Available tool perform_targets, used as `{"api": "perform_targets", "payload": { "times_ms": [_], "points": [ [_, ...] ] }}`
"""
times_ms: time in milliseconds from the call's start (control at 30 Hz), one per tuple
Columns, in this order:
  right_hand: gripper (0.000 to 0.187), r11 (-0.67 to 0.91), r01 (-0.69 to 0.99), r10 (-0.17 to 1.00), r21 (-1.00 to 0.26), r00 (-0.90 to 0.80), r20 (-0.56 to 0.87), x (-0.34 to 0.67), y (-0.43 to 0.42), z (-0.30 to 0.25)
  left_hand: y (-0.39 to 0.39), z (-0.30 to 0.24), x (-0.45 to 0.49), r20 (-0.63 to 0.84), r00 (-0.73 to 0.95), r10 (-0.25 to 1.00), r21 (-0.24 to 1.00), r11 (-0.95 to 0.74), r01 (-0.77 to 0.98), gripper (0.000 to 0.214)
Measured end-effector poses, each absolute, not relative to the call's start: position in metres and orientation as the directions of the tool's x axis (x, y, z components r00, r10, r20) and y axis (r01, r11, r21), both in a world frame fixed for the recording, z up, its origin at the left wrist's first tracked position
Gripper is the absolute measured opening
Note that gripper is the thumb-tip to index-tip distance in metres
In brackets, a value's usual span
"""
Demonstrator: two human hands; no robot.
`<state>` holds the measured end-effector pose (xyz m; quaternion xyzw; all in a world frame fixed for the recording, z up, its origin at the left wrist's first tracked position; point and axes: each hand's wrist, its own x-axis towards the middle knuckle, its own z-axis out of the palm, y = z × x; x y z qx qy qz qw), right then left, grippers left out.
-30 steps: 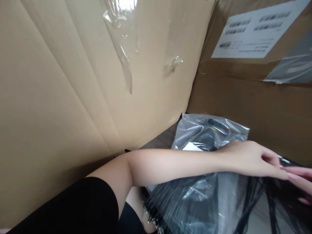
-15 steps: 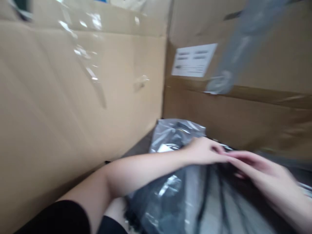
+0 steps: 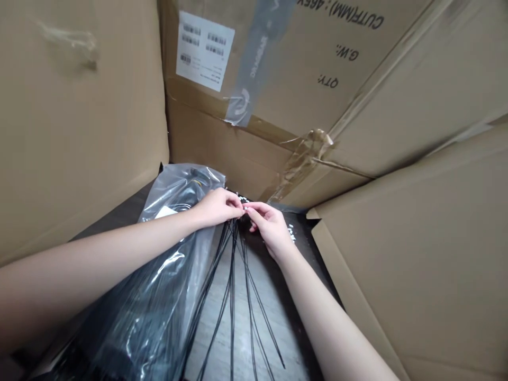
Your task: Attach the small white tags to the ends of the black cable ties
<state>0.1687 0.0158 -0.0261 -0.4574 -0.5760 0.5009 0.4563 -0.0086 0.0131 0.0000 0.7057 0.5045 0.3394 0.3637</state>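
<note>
Left hand (image 3: 219,206) and right hand (image 3: 272,225) pinch a small white piece (image 3: 246,208); slender black wires (image 3: 232,312) extend lengthwise toward the wearer, fanning.

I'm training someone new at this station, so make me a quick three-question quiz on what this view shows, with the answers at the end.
1. True or false: the left hand and right hand have their fingertips close together.
2. Multiple choice: what is on the cardboard box facing the person, beside the gray tape? A) a red sticker; B) a white barcode label; C) a metal handle.
3. Fill in: the transparent plastic bag lies to the ____ of the loose black cables.

Key: 1 true; 2 B; 3 left.
</note>
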Motion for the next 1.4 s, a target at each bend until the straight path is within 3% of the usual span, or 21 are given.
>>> {"api": "perform_targets", "payload": {
  "times_ms": [833, 1133, 1400],
  "points": [
    [0.034, 0.064, 0.055, 0.991, -0.996, -0.123, 0.057, 0.172, 0.012, -0.028, 0.012, -0.002, -0.009, 0.136, 0.251, 0.958, 0.846, -0.245, 0.474, 0.017],
    [0.035, 0.141, 0.204, 0.985, -0.969, -0.128, 0.116, 0.171, 0.005, -0.027, 0.01, -0.005, -0.01, 0.126, 0.239, 0.963, 0.837, -0.232, 0.495, 0.018],
    [0.043, 0.174, 0.383, 0.985, -0.907, -0.063, 0.162, 0.162, -0.003, -0.021, 0.011, -0.009, -0.011, 0.145, 0.265, 0.953, 0.884, -0.245, 0.399, 0.013]
  ]
}}
